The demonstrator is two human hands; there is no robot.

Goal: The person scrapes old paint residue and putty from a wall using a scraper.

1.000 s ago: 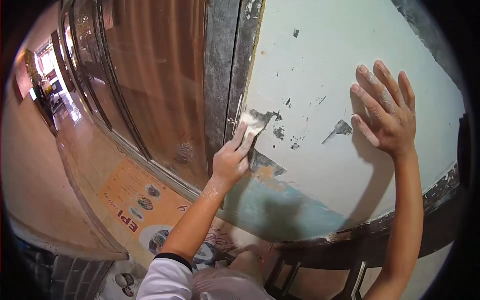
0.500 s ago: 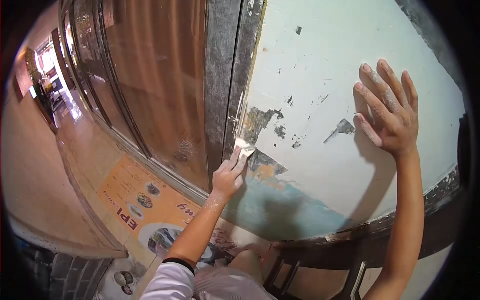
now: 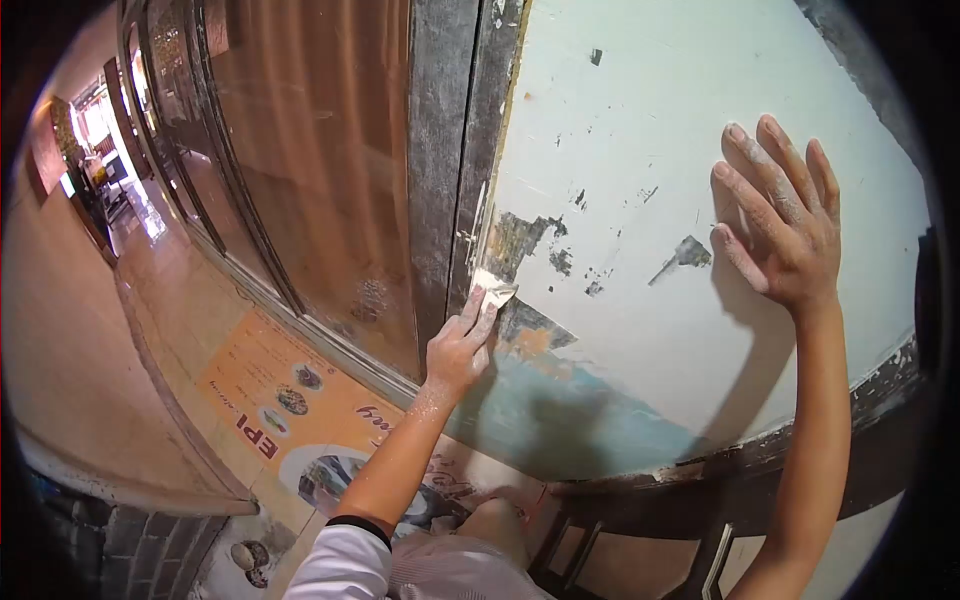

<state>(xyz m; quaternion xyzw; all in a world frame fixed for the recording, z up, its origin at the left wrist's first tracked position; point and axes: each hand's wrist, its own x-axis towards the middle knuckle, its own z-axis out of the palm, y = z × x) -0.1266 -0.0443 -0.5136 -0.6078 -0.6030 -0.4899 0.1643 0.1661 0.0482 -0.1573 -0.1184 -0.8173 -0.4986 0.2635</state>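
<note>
My left hand [image 3: 460, 345] is closed round a small whitish scraper [image 3: 494, 288], whose flat blade lies against the left edge of the pale panel [image 3: 640, 130]. Dark bare patches [image 3: 515, 240] show just above the blade, and a dark and orange patch [image 3: 535, 335] is just below it. White dust covers my left fingers. On the right side of the panel, my right hand [image 3: 785, 225] rests with fingers spread, holding nothing and dusty too. Between the hands is a smaller grey patch [image 3: 688, 253].
A dark wooden frame [image 3: 440, 150] borders the panel, beside a brown glass door [image 3: 310, 150]. An orange printed banner [image 3: 255, 380] lies on the floor at lower left. Grey bricks [image 3: 135, 550] and a round object [image 3: 243, 555] are at bottom left.
The scraper in my left hand has shifted and turned slightly, with more of its blade showing. My right hand stays nearly where it was.
</note>
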